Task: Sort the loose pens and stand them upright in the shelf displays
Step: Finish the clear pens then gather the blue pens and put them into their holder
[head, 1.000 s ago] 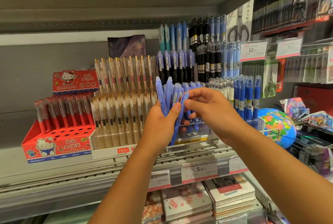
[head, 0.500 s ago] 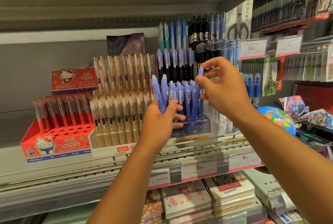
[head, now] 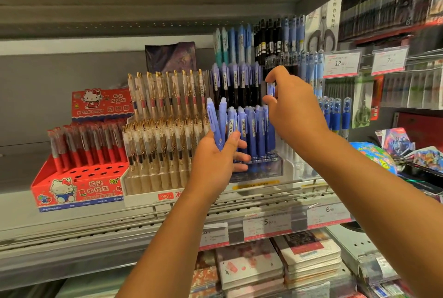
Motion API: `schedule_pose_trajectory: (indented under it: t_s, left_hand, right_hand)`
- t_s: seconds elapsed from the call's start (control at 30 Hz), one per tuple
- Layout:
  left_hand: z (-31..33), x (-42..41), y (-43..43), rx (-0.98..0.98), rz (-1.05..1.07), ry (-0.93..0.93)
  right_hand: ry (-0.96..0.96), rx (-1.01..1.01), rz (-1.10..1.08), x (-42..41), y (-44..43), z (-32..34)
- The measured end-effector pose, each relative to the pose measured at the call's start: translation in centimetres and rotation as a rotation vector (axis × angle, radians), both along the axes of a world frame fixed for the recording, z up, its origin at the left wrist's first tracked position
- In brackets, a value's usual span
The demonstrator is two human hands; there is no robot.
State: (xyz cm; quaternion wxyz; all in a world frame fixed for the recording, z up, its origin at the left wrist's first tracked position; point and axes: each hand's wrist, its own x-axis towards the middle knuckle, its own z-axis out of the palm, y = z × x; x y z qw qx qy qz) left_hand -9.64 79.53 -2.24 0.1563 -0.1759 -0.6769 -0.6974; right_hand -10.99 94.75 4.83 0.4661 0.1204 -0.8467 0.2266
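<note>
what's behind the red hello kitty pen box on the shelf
Behind the red Hello Kitty pen box stands a matching red Hello Kitty carton against the grey back wall. Its lower part is hidden by the red pens standing in the box.

Price tags (head: pixel 267 225) are clipped along the shelf edge. Notebooks (head: pixel 309 259) are stacked on the level below. A globe ball (head: pixel 374 156) is seen at right, near trading cards (head: pixel 398 144). Packaged scissors (head: pixel 321 34) are hung above.
</note>
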Motion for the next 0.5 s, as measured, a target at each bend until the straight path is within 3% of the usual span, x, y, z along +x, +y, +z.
schedule_pose_trajectory:
  t_s: [0.5]
  left_hand:
    - [-0.02, -0.1, -0.07, -0.005, -0.011, -0.001]
  right_hand:
    - [-0.078, 0.044, -0.035, -0.03, -0.84, 0.06]
